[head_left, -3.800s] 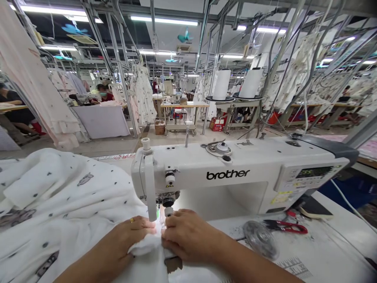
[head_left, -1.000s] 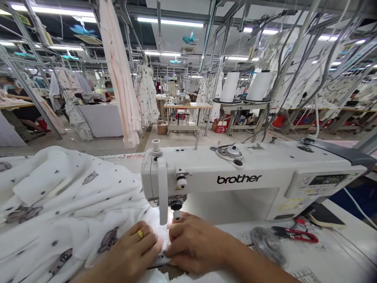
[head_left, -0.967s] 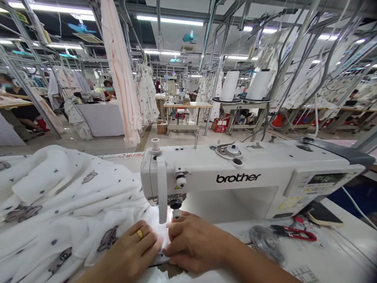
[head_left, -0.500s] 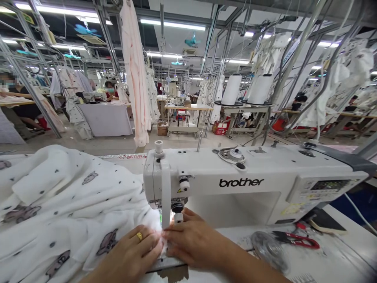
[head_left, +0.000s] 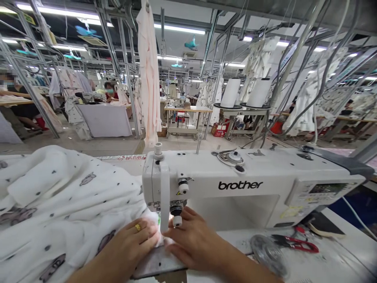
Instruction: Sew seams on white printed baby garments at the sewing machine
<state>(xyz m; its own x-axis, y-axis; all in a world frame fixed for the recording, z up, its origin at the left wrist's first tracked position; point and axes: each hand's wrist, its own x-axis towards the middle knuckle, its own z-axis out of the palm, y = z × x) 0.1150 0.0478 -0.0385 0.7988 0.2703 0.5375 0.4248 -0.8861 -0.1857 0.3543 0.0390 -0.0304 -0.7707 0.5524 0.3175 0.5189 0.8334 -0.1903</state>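
A white Brother sewing machine [head_left: 235, 184] stands across the table in front of me. My left hand [head_left: 132, 243], with a gold ring, lies flat on the white printed fabric [head_left: 64, 208] just left of the needle. My right hand [head_left: 194, 243] rests right of the needle, fingers pressed down on the fabric edge under the presser foot [head_left: 165, 230]. Both hands' fingertips meet at the needle area. The fabric, dotted with small grey animal prints, piles up to the left.
Red-handled scissors [head_left: 294, 243] and a clear round lid [head_left: 265, 251] lie on the table at the right. Two big white thread cones [head_left: 244, 92] stand behind the machine. Garments hang from overhead rails; other workers sit at tables at far left.
The fabric has fed further back under the foot and both hands have followed it toward the needle. A hanging pink garment has slid right along the overhead rail.
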